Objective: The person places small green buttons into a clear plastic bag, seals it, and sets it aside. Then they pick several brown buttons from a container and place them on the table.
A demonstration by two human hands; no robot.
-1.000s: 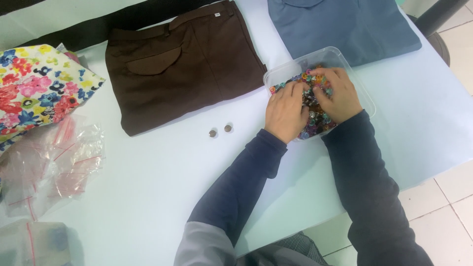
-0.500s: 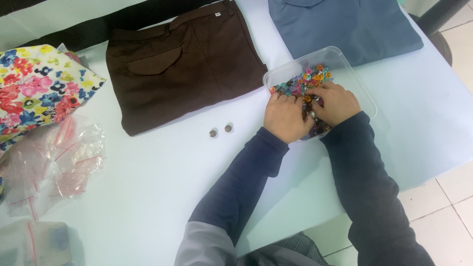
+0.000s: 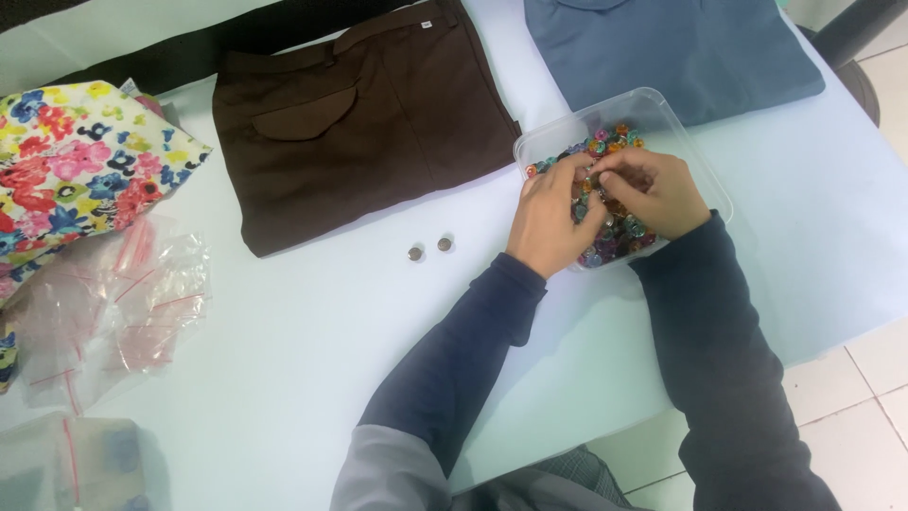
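Right beside the folded brown trousers [image 3: 364,118], I'm watching both hands working inside a clear plastic tub [image 3: 695,156] that's holding a heap of small multicoloured buttons [image 3: 615,237]. The left hand [image 3: 551,220] and right hand [image 3: 654,191] are pressing close together, fingertips meeting over the heap; they seem to be pinching at something tiny, but I can't tell what, or if anything is actually caught. My guess is these bits are handling light, hard and slick, so pinching one by its edges with two fingertips is looking like the way to go. The tub looks thin and light too, likely sliding if nudged. Just below the trousers, two loose metal buttons [image 3: 429,249] are lying on the table [image 3: 284,378], apart from the tub. Beyond the tub, a folded blue garment [image 3: 662,47] is sitting.
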